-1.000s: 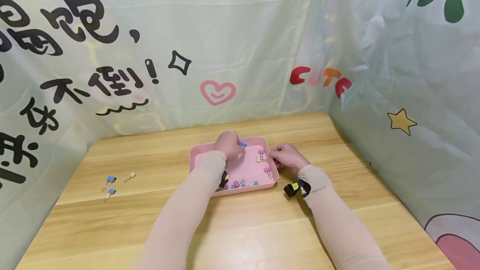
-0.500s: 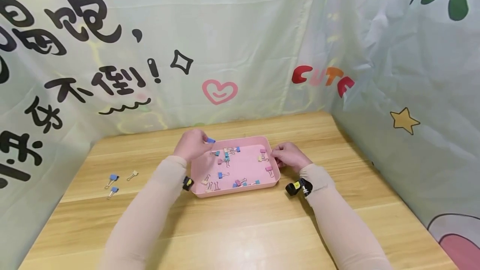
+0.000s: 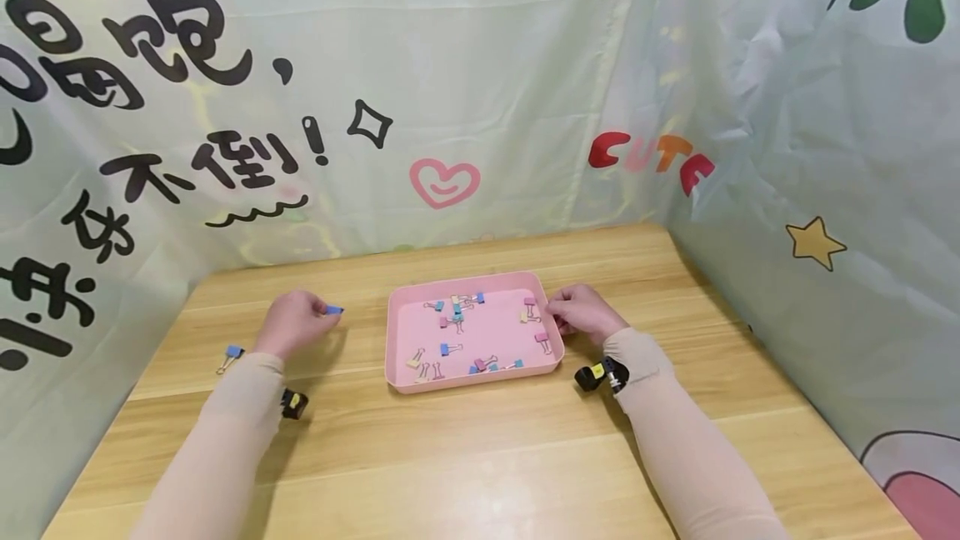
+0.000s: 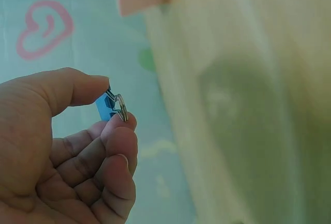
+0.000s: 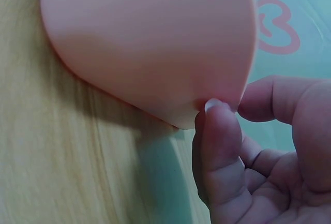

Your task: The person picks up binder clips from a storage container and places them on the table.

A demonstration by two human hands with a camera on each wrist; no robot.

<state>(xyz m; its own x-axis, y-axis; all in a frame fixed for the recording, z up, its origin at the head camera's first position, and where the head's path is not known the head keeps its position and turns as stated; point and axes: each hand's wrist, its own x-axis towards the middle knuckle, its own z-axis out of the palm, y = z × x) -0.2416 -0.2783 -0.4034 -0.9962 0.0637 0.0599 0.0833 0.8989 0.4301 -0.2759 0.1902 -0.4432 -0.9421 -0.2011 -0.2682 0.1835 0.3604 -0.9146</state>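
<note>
My left hand [image 3: 292,323] pinches a blue binder clip [image 4: 106,106] between thumb and forefinger, held over the table to the left of the pink tray [image 3: 472,382]. The clip's silver wire handles show in the left wrist view. My right hand [image 3: 587,312] pinches the tray's right rim, thumb on one side of the wall and a finger on the other, as the right wrist view shows. Inside the tray lie several small binder clips in pink, blue, teal and cream, among them a blue clip [image 3: 448,349] and a pink clip [image 3: 542,337].
Another blue binder clip [image 3: 232,354] lies on the wooden table [image 3: 480,457], just left of my left wrist; my forearm covers the tabletop beside it. Printed cloth [image 3: 510,90] hangs behind the table and along its sides.
My left hand, pinching the blue binder clip, has moved left out of the tray and over the table. The right hand keeps its grip on the rim, and the tray stays put.
</note>
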